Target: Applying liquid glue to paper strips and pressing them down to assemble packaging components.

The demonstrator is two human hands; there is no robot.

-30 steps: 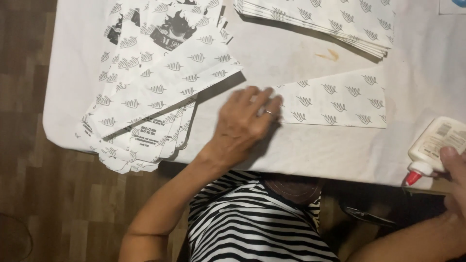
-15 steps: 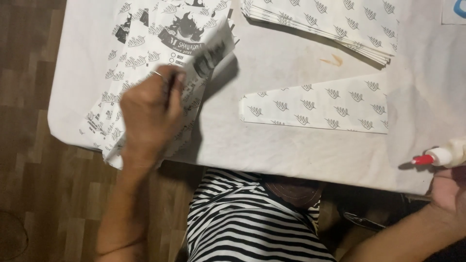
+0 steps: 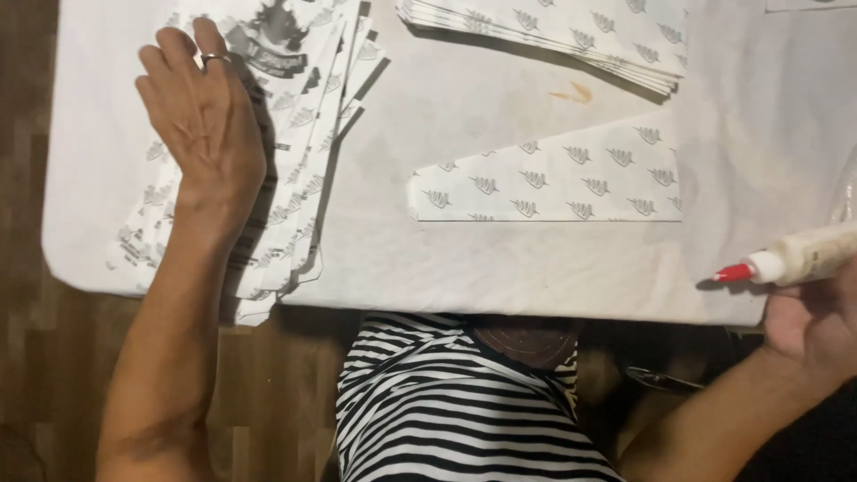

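two hands split the work: left hand (image 3: 203, 116), fingers flat and open, pins the fanned stack of printed white paper sheets (image 3: 295, 161) at ten o'clock, while right hand (image 3: 817, 317) grips a red-tipped white glue bottle (image 3: 794, 259) at four o'clock, nozzle aimed toward the single patterned paper piece (image 3: 553, 178).

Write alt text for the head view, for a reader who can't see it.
A person's left hand lies flat on a pile of printed paper bags on a white table, while the right hand holds a red-tipped glue bottle. One folded patterned sheet lies between.
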